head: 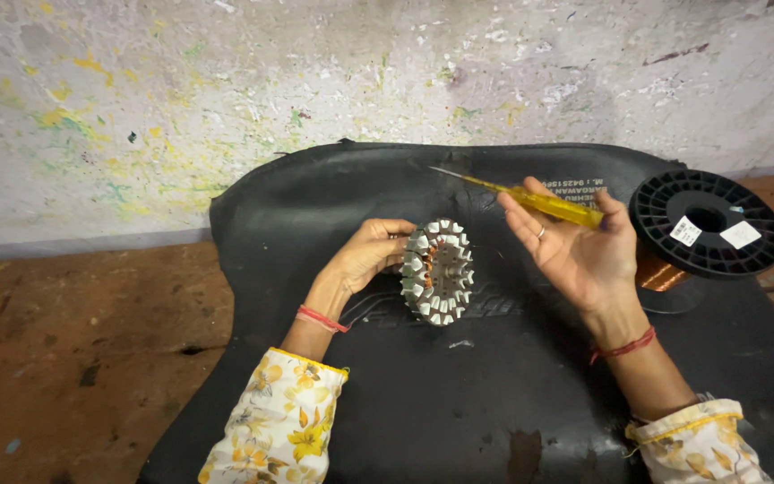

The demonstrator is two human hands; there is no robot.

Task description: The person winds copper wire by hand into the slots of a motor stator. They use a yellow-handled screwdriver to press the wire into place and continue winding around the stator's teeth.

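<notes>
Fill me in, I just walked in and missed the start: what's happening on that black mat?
A person is working with both hands over a black rubber mat. The left hand holds a toothed metal stator core upright on its edge, with some copper winding showing in its slots. The right hand is raised palm-up beside it, holding a yellow-handled screwdriver whose tip points up and left, clear of the core. A black spool of copper wire stands on the mat to the right, untouched.

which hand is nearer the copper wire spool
Right. The right hand, holding a yellow screwdriver, sits just left of the copper wire spool; the left hand is farther left, holding the motor stator.
</notes>
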